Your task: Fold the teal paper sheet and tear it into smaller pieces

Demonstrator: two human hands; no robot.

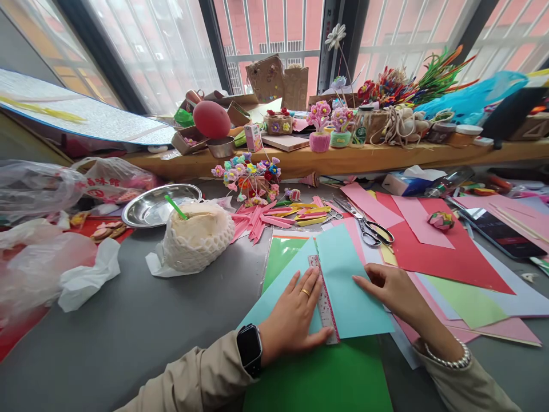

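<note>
My left hand (295,303) lies flat with fingers spread, pressing a clear patterned ruler (326,312) with a pink edge onto light blue paper (347,292). The ruler runs along a line dividing the paper's two parts; a slightly rough edge shows near its top. At the right part's edge, my right hand (398,292) is closed on the paper, thumb on top and the other fingers curled, partly hidden. Beneath the paper lies a green sheet (326,377). Black-handled scissors (375,232) rest just beyond the paper, apart from both hands.
Pink and yellow paper strips (261,220) lie beyond the paper. Left of them stand a foam-wrapped coconut (197,234) and a steel plate (150,209). Red paper (463,257) and a phone (501,232) are at right. A wooden ledge (274,162) with crafts runs behind.
</note>
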